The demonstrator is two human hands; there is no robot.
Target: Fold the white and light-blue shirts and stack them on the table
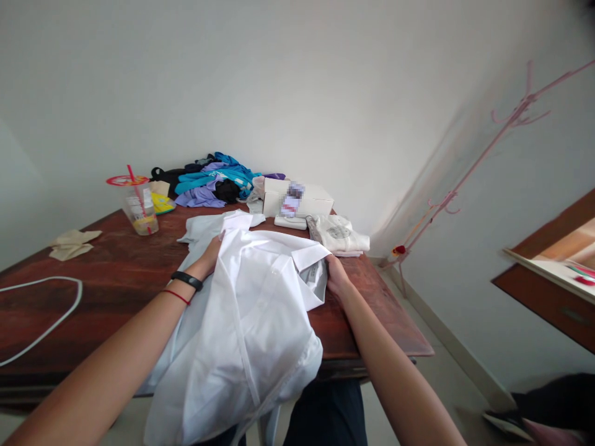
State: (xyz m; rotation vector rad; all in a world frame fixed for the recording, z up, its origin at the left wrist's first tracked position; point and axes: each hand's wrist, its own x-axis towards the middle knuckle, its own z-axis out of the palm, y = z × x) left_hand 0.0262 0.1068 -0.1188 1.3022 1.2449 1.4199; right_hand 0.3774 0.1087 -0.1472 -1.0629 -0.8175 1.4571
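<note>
Two bare hands grip a white shirt (pixel 264 291) at the near side of a dark wooden tabletop (pixel 125 266), its lower folds spilling over the edge toward the wearer's lap. Fingers of the right hand (pixel 338 277) close on the fabric beside the opening at its right end; those of the left hand (pixel 215 249), mostly covered by cloth, appear to pinch the other side, though their exact hold cannot be seen. Work on the garment looks unfinished: it is gathered up off the wood but neither laid flat nor folded, so smoothing and arranging seem left to do. Beneath and behind it lies pale cloth (pixel 198 228), whether part of the same shirt or another is unclear. Just beyond the right hand rests a folded white garment (pixel 341 235) with a grey print, seemingly dealt with, near a white box (pixel 318 199). Farther back, a heap of blue, purple and black clothes (pixel 214 183) sits in a jumble by the wall. At left, a plastic cup (pixel 142 214) with a red straw, a beige cloth (pixel 74 243) and a white cable (pixel 80 291) limit the room for spreading fabric.
</note>
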